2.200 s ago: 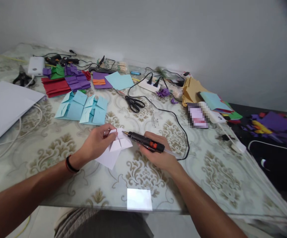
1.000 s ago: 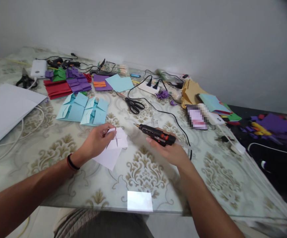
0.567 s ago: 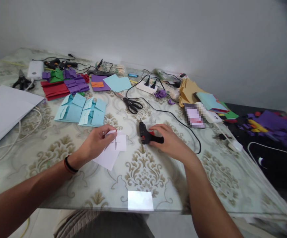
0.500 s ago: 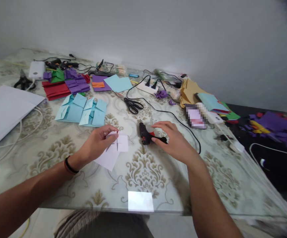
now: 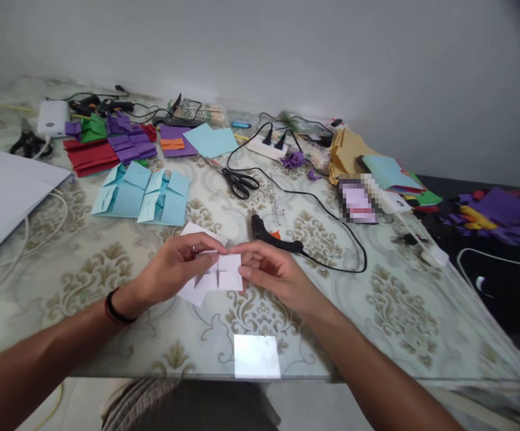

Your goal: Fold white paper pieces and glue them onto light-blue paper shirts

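Between my hands is a small folded white paper piece [image 5: 230, 275] with creases and slits showing on its face. My left hand [image 5: 179, 266] pinches its left part, the thumb in front. On its right edge my right hand [image 5: 278, 272] closes with thumb and fingers. Under it lies another white sheet [image 5: 192, 294], partly hidden by the held piece and my left hand. Just beyond my right hand, a black glue gun [image 5: 269, 234] with an orange trigger rests on the patterned tabletop. Black-handled scissors [image 5: 237, 181] lie farther back.
Folded light-blue paper pieces [image 5: 141, 191] sit at left, with red [image 5: 90, 157] and purple folded papers [image 5: 132, 143] behind. A white paper stack [image 5: 12, 191] is far left. A power strip [image 5: 264, 146] feeds a black cord to the glue gun. A phone [image 5: 357, 202] lies at right.
My right hand has left the glue gun, which now lies on the table, and moved left to grip the white paper's right edge. My left hand still holds the paper.
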A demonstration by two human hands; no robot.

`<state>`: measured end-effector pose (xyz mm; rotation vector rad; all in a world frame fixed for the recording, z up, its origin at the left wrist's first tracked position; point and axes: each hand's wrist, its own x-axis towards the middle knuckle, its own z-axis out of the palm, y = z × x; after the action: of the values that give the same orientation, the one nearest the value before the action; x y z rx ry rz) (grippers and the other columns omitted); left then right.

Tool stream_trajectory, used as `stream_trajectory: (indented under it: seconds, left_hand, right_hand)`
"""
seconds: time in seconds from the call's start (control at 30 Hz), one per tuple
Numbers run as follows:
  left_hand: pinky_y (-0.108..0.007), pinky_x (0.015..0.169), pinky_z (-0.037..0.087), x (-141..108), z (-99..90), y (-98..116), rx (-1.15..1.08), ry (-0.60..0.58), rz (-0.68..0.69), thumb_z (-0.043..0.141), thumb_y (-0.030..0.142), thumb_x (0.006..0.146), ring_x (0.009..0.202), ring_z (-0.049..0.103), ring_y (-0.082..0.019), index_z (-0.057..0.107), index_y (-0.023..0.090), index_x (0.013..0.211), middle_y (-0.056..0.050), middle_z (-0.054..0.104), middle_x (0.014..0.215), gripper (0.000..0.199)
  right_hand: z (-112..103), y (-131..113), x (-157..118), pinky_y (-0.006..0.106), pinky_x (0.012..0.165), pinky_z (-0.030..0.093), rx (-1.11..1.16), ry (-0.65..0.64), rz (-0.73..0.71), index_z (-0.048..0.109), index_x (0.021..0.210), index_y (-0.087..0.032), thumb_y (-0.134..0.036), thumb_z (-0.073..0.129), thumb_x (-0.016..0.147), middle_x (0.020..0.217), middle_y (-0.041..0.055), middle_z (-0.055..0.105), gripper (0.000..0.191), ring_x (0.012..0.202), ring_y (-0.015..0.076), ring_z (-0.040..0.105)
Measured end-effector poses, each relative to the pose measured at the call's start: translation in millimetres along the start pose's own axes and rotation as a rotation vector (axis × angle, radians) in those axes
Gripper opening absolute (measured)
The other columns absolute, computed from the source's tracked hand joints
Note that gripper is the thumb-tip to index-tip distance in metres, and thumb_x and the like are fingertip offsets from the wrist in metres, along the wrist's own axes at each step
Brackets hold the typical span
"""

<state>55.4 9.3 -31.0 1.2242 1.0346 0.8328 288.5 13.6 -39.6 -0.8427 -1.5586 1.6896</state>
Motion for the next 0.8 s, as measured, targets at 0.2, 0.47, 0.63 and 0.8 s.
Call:
stream_trajectory:
  seconds: [0.2,0.47,0.63,0.8]
  left_hand:
    - [-0.023,0.05,0.039,-4.3,-6.2,-1.4,-0.017,-0.076,0.0,0.068,0.034,0.092,0.055,0.055,-0.012,0.082,0.023,0.098,0.0,0.07,0.071,0.019]
    - [-0.022,0.056,0.046,-1.4,0.9,-0.5,-0.021,-0.102,0.018,0.074,0.027,0.086,0.064,0.062,-0.012,0.079,0.017,0.093,-0.003,0.075,0.079,0.013]
    - [-0.02,0.059,0.048,-0.9,2.5,-4.2,-0.059,-0.103,-0.007,0.075,0.025,0.085,0.067,0.063,-0.011,0.07,0.017,0.102,0.0,0.073,0.079,0.019]
    - [-0.021,0.055,0.042,-1.3,0.3,-4.9,0.197,-0.026,0.042,0.069,0.034,0.092,0.063,0.055,-0.011,0.075,0.016,0.098,-0.002,0.069,0.077,0.02]
  right_hand:
    - [-1.4,-5.3,-2.7,0.028,0.067,0.056,-0.063,0.04,-0.021,0.078,0.104,-0.024,-0.035,0.072,0.095,0.088,0.0019,0.072,0.016,0.074,0.0151,0.067]
    - [4.1,-4.3,-1.1,0.026,0.064,0.052,-0.296,0.116,-0.111,0.079,0.097,-0.021,-0.027,0.069,0.096,0.087,0.003,0.075,0.012,0.074,0.015,0.067]
    - [7.2,-1.8,0.6,0.024,0.064,0.051,-0.448,0.159,-0.278,0.079,0.095,-0.02,-0.018,0.071,0.094,0.082,0.0025,0.074,0.009,0.072,0.0134,0.065]
    - [7.9,-1.8,-0.5,0.024,0.067,0.052,-0.454,0.147,-0.255,0.078,0.1,-0.021,-0.018,0.068,0.096,0.085,0.0023,0.073,0.011,0.075,0.0137,0.066]
